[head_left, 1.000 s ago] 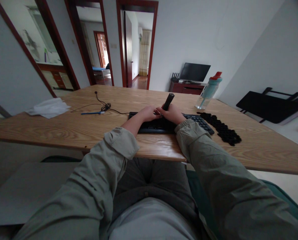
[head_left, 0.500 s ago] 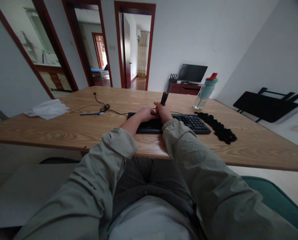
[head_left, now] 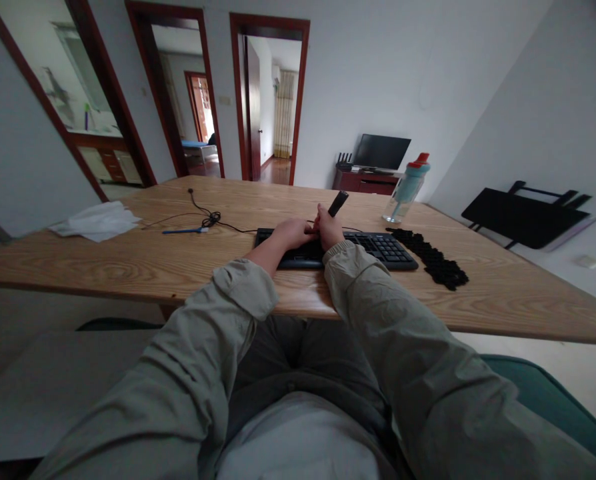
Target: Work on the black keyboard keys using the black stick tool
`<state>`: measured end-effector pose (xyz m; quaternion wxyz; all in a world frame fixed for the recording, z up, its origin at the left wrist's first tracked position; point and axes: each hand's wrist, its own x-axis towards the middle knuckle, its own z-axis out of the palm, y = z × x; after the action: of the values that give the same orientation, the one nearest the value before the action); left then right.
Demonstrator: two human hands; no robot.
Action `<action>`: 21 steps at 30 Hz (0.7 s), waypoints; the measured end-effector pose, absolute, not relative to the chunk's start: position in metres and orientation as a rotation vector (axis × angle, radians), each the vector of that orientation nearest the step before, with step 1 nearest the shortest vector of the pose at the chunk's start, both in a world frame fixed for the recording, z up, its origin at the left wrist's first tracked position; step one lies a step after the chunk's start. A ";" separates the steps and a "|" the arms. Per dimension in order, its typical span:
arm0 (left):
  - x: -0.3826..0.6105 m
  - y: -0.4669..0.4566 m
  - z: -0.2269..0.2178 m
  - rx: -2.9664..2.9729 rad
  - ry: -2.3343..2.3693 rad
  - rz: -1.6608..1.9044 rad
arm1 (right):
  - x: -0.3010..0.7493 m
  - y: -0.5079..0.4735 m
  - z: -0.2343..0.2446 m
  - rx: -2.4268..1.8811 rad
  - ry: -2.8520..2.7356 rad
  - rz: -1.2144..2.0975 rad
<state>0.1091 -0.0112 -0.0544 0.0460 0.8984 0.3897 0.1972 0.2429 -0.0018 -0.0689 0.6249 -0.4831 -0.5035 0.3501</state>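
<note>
A black keyboard [head_left: 391, 252] lies on the wooden table in front of me, keys showing on its right side. Over its middle, my right hand [head_left: 330, 230] is closed around a dark stick-like tool with a thick black handle [head_left: 339, 203], which leans up and to the right. The tool's lower end is hidden by my fingers. My left hand [head_left: 293, 233] is over the keyboard's left half, its fingers curled in against the right hand; what they pinch, if anything, cannot be made out. Right of the keyboard lies a band of small black pieces that look like keycaps [head_left: 441, 263].
White tissue or cloth [head_left: 98, 220] and a thin blue brush [head_left: 183, 231] lie to the left. A coiled black cable [head_left: 211, 219] runs toward the keyboard. A clear bottle with a red lid [head_left: 406, 188] stands at the back right. The table's [head_left: 248, 300] front edge is close to me.
The black handle has tilted further to the right in my right hand. Both hands stay together over the keyboard. The whole view has shifted slightly.
</note>
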 end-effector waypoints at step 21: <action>0.064 -0.006 -0.028 2.514 1.254 1.135 | 0.287 -0.026 -0.036 -0.950 -0.921 0.866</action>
<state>0.0635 -0.0065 -0.0285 0.0556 0.8284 0.4132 0.3741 0.2865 -0.0262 -0.0364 0.7036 -0.4269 -0.4139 0.3891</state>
